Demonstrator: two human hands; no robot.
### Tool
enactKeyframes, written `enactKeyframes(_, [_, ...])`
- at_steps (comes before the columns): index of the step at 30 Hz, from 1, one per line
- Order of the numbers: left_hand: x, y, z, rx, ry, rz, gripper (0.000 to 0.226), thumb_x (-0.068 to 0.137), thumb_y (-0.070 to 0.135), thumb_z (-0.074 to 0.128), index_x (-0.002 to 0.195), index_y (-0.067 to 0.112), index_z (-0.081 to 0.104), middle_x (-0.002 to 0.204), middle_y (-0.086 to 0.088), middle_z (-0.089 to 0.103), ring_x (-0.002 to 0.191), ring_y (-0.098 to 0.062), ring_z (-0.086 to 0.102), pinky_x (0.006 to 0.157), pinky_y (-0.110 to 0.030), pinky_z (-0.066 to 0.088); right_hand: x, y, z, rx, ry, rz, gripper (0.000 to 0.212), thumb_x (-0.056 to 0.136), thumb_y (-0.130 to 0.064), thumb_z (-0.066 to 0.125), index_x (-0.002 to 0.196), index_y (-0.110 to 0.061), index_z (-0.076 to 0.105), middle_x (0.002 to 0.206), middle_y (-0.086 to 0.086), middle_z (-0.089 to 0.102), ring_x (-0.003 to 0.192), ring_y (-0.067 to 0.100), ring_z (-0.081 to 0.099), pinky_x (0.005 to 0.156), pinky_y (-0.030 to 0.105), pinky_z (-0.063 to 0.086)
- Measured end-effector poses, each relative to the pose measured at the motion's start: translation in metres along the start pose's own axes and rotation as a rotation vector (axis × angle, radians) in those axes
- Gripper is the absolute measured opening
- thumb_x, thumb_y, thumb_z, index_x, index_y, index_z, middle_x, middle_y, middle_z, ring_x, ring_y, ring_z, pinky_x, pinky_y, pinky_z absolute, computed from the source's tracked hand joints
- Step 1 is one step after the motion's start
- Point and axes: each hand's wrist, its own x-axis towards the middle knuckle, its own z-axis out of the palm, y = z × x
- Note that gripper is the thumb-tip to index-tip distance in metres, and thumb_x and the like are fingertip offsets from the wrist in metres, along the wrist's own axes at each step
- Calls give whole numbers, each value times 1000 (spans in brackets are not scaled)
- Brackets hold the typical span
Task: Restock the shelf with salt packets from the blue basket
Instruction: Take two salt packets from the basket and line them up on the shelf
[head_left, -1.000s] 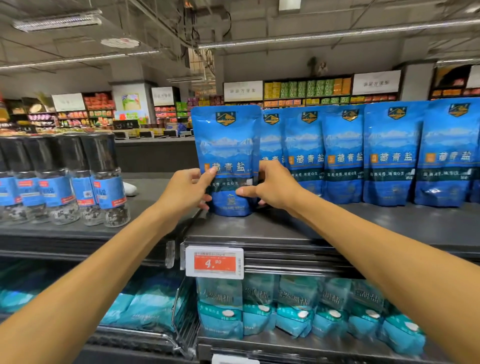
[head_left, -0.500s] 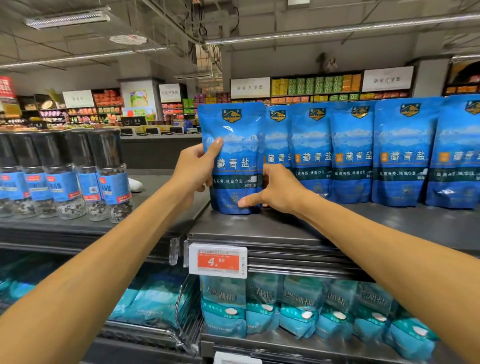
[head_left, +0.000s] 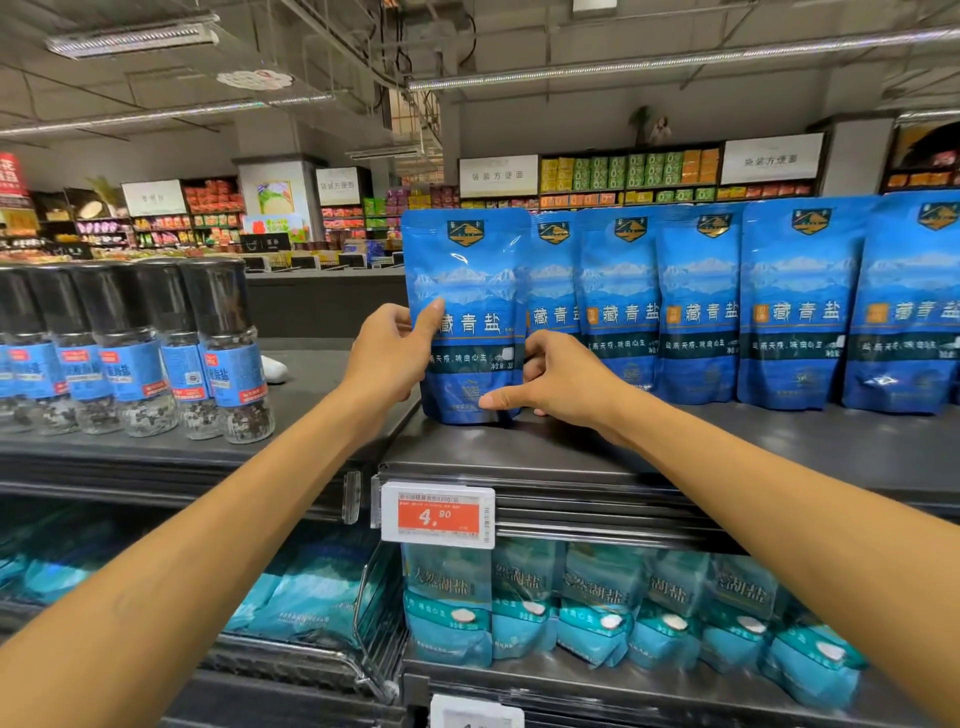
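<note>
A blue salt packet (head_left: 470, 270) stands upright at the left end of the top shelf (head_left: 675, 457), in front of a row of several identical blue packets (head_left: 696, 306). My left hand (head_left: 387, 353) grips its left edge, thumb across the front. My right hand (head_left: 550, 382) holds its lower right edge, thumb on the front near the bottom and fingers behind. The blue basket is not in view.
Several dark-capped grinder bottles (head_left: 228, 353) stand on the shelf to the left. A price tag reading 4.90 (head_left: 438, 515) hangs on the shelf rail. Teal salt bags (head_left: 597, 608) fill the shelf below. Store aisles lie behind.
My left hand has slid up the packet's left edge from its lower part to its middle. The right hand stays at the lower right edge. The packet stands a little straighter.
</note>
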Motion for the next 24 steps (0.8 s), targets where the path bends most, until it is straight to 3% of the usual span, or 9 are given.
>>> enactKeyframes(2, [-3,1,0,-8,-7,-9,44,99,57,51,111,15,55,88,4,57,67,-12,52,46,-25,36,-6,-3,0,-17,15,12,54,65,-36,95,95,-21,53,62,-15,61,57,1,57,64,26,46])
enactKeyframes(4, [-6,0,-1,2,9,-8,41,99,57,50,110,17,52,92,3,58,67,-10,52,47,-24,37,-12,-6,-3,-14,39,31,65,65,-40,93,109,-16,52,84,-4,69,75,6,65,70,28,50])
enactKeyframes(7, [-13,-4,-9,-28,84,16,36,99,56,52,109,21,48,97,1,60,72,-12,54,51,-24,38,-25,-11,-7,-22,102,48,76,69,-44,90,123,-12,47,102,4,66,96,19,64,77,31,50])
enactKeyframes(9, [-22,-8,-17,-57,125,36,31,99,55,52,106,25,47,97,0,60,71,-12,57,51,-24,40,-39,-16,-8,6,161,26,66,73,-43,87,117,-14,48,100,2,61,92,17,61,78,32,50])
enactKeyframes(11, [-34,-11,-26,-106,124,39,25,100,53,53,103,29,48,101,0,62,57,-5,60,42,-22,42,-57,-24,-8,96,188,-40,50,78,-36,85,109,-14,52,99,1,60,86,15,61,77,34,54])
enactKeyframes(14, [-58,-12,-39,-217,156,84,17,100,44,58,103,28,54,109,2,64,50,-4,58,38,-21,43,-87,-37,-2,373,126,-158,27,86,-18,78,103,-8,59,91,3,66,72,15,69,62,26,55])
enactKeyframes(17, [-88,-13,-54,-283,198,157,10,102,33,58,98,24,58,96,5,69,49,-9,54,37,-23,41,-115,-39,15,536,89,-239,16,91,-9,71,100,0,62,81,6,65,68,18,71,57,26,53])
enactKeyframes(20, [-125,-23,-64,-290,207,178,12,102,24,58,91,19,60,79,6,68,50,-9,50,36,-22,37,-138,-31,42,645,60,-275,12,92,-9,70,99,-3,62,84,19,65,68,20,69,57,25,52])
enactKeyframes(24, [-186,-64,-80,-297,203,107,23,89,43,60,89,20,64,76,1,67,47,-14,48,37,-23,34,-163,-8,85,721,39,-226,5,88,-18,69,91,-15,66,79,13,67,65,20,67,55,27,51])
